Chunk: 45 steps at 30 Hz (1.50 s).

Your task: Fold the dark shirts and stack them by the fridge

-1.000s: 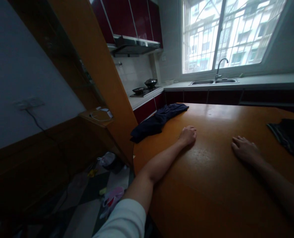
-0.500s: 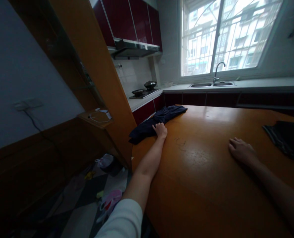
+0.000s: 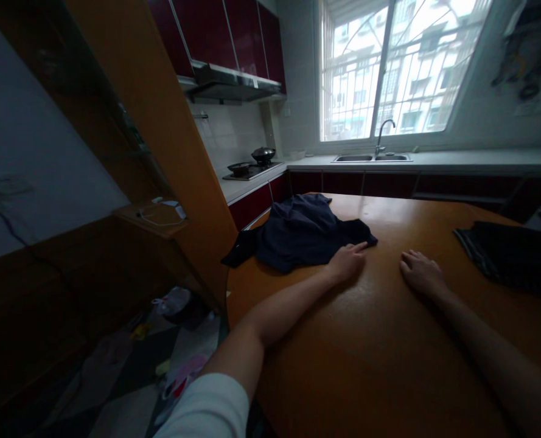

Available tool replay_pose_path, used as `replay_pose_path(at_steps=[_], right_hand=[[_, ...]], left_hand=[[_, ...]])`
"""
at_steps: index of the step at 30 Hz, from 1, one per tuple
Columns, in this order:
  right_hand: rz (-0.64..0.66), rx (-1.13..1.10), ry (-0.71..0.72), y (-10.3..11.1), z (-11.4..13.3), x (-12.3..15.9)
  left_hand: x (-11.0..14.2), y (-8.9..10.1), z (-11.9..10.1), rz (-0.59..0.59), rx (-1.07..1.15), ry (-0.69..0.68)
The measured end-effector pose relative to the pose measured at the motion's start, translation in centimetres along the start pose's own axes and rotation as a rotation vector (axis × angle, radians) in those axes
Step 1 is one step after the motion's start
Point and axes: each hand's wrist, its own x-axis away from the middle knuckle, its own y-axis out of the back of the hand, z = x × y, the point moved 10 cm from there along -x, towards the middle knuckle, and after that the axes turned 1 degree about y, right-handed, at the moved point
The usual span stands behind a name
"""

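Observation:
A dark navy shirt (image 3: 304, 234) is spread, with wrinkles, over the far left part of the wooden table (image 3: 389, 359). One black end of it hangs at the table's left edge. My left hand (image 3: 349, 260) has its fingers closed at the shirt's right corner, the index finger stretched along the cloth; the fingertips are partly hidden. My right hand (image 3: 422, 272) lies palm down on the wood, fingers extended and holding nothing, between the shirt and a folded black garment (image 3: 514, 255) at the right.
A counter with a sink (image 3: 373, 158) and a stove (image 3: 252, 170) with pans runs behind the table. To the left stand a wooden partition (image 3: 160, 121) and a low ledge with a white cable (image 3: 160, 216). Bags (image 3: 174, 302) lie on the floor.
My left hand has moved right with the shirt's corner, and the bunched shirt is now spread wider. The view has turned slightly right; my right hand stays on the table.

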Motion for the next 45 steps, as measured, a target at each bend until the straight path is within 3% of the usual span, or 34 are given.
replay_pose_path(at_steps=[2, 5, 11, 14, 19, 21, 23, 25, 29, 32, 34, 35, 38, 40, 41, 43, 45], right_hand=[[0.005, -0.005, -0.01, 0.4, 0.2, 0.1], [0.006, -0.019, -0.002, 0.7, 0.4, 0.2], [0.015, -0.007, -0.006, 0.5, 0.3, 0.2], [0.017, -0.012, -0.001, 0.5, 0.3, 0.2], [0.031, -0.007, -0.003, 0.8, 0.8, 0.2], [0.026, -0.01, -0.015, 0.9, 0.9, 0.2], [0.014, -0.019, -0.029, 1.0, 1.0, 0.1], [0.004, -0.031, -0.022, 0.9, 1.2, -0.1], [-0.006, -0.048, 0.004, 0.6, 1.5, -0.4], [-0.008, -0.047, -0.012, 0.6, 1.4, -0.4], [-0.012, -0.048, -0.014, 0.7, 1.4, -0.3], [-0.017, -0.053, -0.013, 0.8, 1.4, -0.3], [-0.036, -0.111, -0.001, 1.1, 1.1, -0.3], [-0.062, -0.208, -0.031, 1.3, 0.5, -0.3], [-0.079, -0.274, -0.056, 1.5, 0.1, -0.4], [-0.125, -0.417, -0.105, 1.8, -0.7, -0.4], [-0.184, -0.543, -0.115, 2.2, -1.0, -0.4]], left_hand=[[-0.1, -0.6, -2.0, 0.019, -0.008, -0.054], [0.3, 0.8, -1.0, -0.056, 0.015, 0.07], [2.1, 2.0, 6.7, -0.004, 0.045, 0.515], [3.4, 4.3, 12.3, -0.037, 0.028, 0.691], [11.1, 10.7, 23.7, -0.153, -0.074, 1.137], [14.6, 11.6, 26.6, -0.156, -0.082, 1.282], [16.8, 11.4, 28.2, -0.136, -0.063, 1.362], [17.6, 10.8, 28.9, -0.121, -0.037, 1.377], [15.0, 12.0, 28.7, -0.174, -0.036, 1.289], [10.5, 13.9, 26.3, -0.267, -0.074, 1.157], [6.7, 13.7, 22.6, -0.289, -0.081, 1.007], [4.6, 12.9, 19.8, -0.273, -0.071, 0.897], [-1.3, 7.0, 7.1, -0.035, -0.091, 0.283], [-1.8, 3.6, -1.5, 0.053, -0.085, -0.061], [-1.4, 2.8, -4.7, 0.049, -0.086, -0.165], [-0.3, 2.5, -9.2, 0.008, -0.077, -0.305], [0.6, 3.5, -11.0, -0.05, -0.063, -0.345]])
